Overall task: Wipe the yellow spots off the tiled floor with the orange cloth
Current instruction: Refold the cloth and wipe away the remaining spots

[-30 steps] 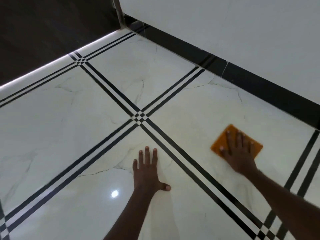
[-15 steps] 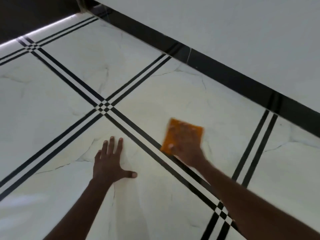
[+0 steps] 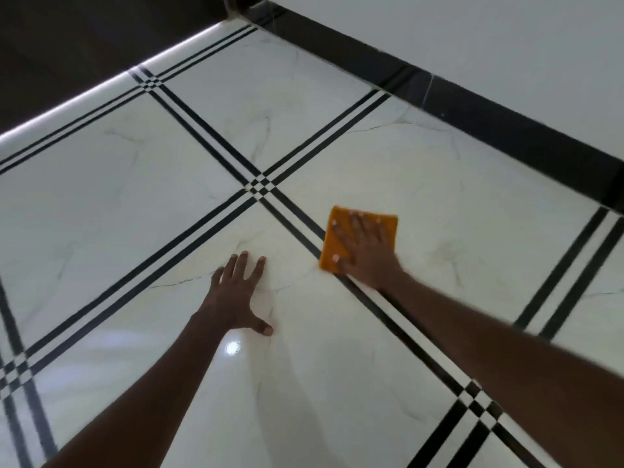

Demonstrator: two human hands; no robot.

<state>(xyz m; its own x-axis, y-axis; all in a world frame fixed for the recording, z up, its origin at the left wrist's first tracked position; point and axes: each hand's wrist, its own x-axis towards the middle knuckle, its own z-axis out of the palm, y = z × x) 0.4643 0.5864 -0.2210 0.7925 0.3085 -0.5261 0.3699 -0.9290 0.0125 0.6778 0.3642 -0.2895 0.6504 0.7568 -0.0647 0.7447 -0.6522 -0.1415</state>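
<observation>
An orange cloth (image 3: 388, 224) lies flat on the white marble-look tiled floor (image 3: 388, 163), over the edge of a black double stripe. My right hand (image 3: 366, 255) presses down on it with fingers spread, covering most of it. To its left, my left hand (image 3: 236, 293) rests flat on a tile, fingers apart, holding nothing. I can make out no distinct yellow spots, only a faint yellowish tint on the tiles around the cloth.
A black skirting band (image 3: 489, 123) below a white wall (image 3: 472, 45) runs along the far right. A dark surface (image 3: 67, 45) with a lit strip borders the far left. Black striped grout lines (image 3: 258, 187) cross the floor. A light glare (image 3: 232, 347) sits by my left wrist.
My right hand has slid the cloth left from the tile's middle to the black stripe, closer to my left hand. The left hand stayed planted; the head view shifted.
</observation>
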